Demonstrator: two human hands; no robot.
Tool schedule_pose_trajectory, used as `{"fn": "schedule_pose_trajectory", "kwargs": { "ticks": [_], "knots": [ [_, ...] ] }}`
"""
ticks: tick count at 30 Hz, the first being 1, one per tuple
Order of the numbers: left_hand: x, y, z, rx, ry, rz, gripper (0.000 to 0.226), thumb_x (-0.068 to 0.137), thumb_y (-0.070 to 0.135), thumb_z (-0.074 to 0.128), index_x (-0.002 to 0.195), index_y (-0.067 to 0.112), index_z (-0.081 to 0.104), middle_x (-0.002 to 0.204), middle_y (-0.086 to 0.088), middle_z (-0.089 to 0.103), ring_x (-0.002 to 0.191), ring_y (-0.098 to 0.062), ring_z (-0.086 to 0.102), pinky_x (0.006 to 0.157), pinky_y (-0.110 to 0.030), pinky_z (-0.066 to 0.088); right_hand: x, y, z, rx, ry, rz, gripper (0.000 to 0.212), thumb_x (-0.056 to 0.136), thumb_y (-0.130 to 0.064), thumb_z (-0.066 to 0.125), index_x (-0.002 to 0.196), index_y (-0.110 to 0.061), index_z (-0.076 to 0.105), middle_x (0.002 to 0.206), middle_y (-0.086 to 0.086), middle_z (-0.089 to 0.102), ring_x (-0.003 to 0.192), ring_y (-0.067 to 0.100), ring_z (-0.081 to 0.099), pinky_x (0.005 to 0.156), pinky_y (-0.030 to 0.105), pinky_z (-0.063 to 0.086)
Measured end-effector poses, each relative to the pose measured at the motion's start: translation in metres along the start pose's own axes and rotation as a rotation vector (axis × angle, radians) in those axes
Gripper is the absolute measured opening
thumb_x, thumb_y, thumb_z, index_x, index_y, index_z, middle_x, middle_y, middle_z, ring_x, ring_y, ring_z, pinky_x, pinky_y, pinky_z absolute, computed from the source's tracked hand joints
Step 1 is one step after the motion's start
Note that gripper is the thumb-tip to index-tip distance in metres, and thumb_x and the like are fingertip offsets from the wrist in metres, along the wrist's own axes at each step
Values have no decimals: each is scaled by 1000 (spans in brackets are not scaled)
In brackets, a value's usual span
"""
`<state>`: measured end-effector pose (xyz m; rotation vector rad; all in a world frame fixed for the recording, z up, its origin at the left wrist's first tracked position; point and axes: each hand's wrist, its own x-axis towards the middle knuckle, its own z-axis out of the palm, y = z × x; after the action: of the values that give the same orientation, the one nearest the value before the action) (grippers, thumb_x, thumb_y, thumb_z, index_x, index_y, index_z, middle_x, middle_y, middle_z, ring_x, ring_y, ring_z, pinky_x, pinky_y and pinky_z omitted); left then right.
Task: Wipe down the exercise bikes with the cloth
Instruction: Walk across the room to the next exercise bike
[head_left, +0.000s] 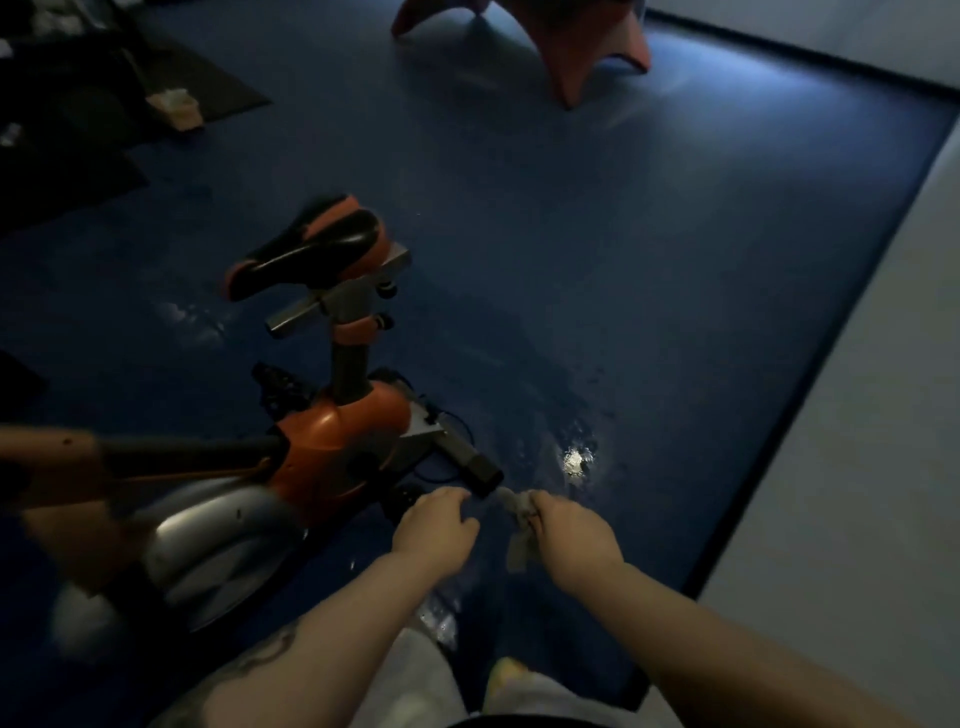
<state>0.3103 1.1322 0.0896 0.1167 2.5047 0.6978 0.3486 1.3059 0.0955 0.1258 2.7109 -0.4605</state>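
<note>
An orange and silver exercise bike (332, 436) stands on the blue floor at the left, its black and orange saddle (311, 249) pointing left. Its grey rear foot bar (467, 460) ends in a black cap right in front of my hands. My right hand (571, 535) is closed around a crumpled grey cloth (517, 525), whose tip touches the foot bar's cap. My left hand (434, 525) hangs curled beside the bar's end, with nothing visible in it. Whether it touches the bike I cannot tell.
A reddish-pink stool (571, 41) stands at the far top. Dark mats (130, 104) with a small pale box (176, 106) lie at the upper left. A pale raised floor strip (857, 415) borders the blue floor on the right. Wet, shiny spots (576, 460) mark the floor.
</note>
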Motion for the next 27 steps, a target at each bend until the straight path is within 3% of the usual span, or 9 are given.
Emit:
{"fn": "schedule_pose_trajectory", "kwargs": {
  "ticks": [8,14,16,22,27],
  "knots": [
    [97,46,-10,37,-79,-27,47,92,30,49,139,21,47,143,0,49,128,-22,48,101,-35,44,88,50,-36,94,-58,70,17,97,-22,44,112,-20,52,111,1,61,95,22,61,70,30,43],
    [196,79,-40,54,-95,-3,35,90,27,51,123,24,58,129,-1,59,117,-22,56,96,-35,48,179,73,-94,107,-130,130,21,94,-30,47,112,-20,51,112,1,61,95,23,58,66,28,36],
    [228,92,-52,62,-98,22,36,90,28,51,125,23,58,130,-1,59,117,-21,55,97,-33,46,212,82,-115,98,-163,138,26,91,-32,51,115,-21,50,114,-1,59,94,21,56,68,29,36],
    [317,138,-79,93,-109,42,39,92,27,48,130,20,55,134,0,56,120,-19,53,98,-30,44,292,117,-172,-33,-98,81,27,93,-13,52,119,-14,46,116,8,59,102,29,60,69,31,40],
    [400,177,-91,47,-79,-6,44,93,28,46,136,21,49,140,0,52,125,-20,49,104,-31,41,382,152,-210,-5,-124,77,18,96,-22,43,111,-15,49,114,8,61,103,29,60,77,35,44]
  ]
}}
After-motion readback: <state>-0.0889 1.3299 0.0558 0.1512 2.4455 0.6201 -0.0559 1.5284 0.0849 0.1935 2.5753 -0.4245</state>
